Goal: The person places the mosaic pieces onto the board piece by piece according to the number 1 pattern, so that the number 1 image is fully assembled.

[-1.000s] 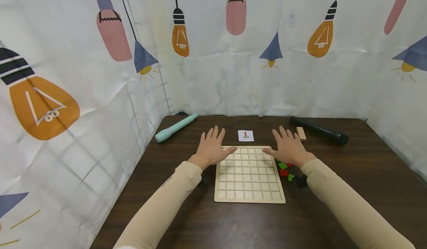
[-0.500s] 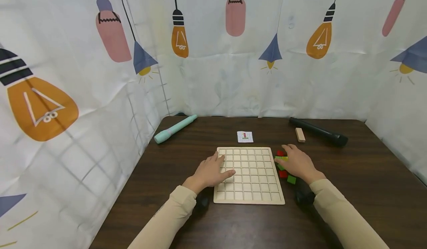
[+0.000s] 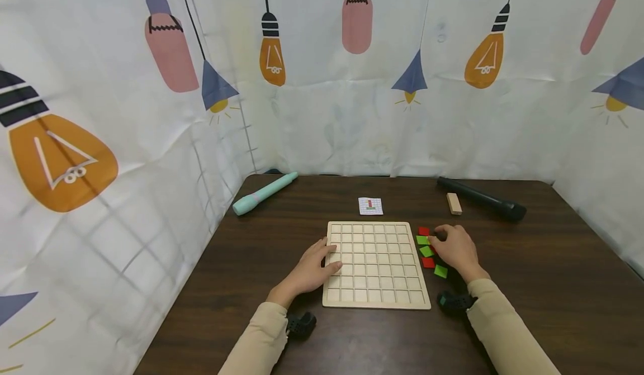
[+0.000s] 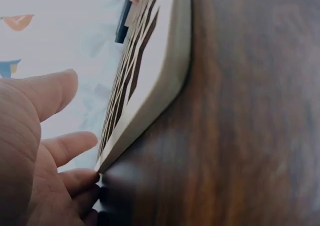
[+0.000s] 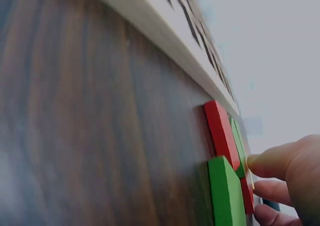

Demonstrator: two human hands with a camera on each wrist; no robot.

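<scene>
Tiles (image 3: pixel 426 251) lie by right hand (image 3: pixel 458 250), perhaps touching; left hand (image 3: pixel 307 270) against board (image 3: pixel 374 267)

The head view was evenly lit and mostly sharp. The dark wooden tabletop (image 3: pixel 352 341) returned a diffuse sheen at its near side (a second highlight showed in the left wrist view). Both wrist views rendered the printed curtain (image 3: pixel 322 129) washed out and the tabletop blurred. In the left, a narrow shadow edged the gridded wooden board (image 4: pixel 177 40).
</scene>
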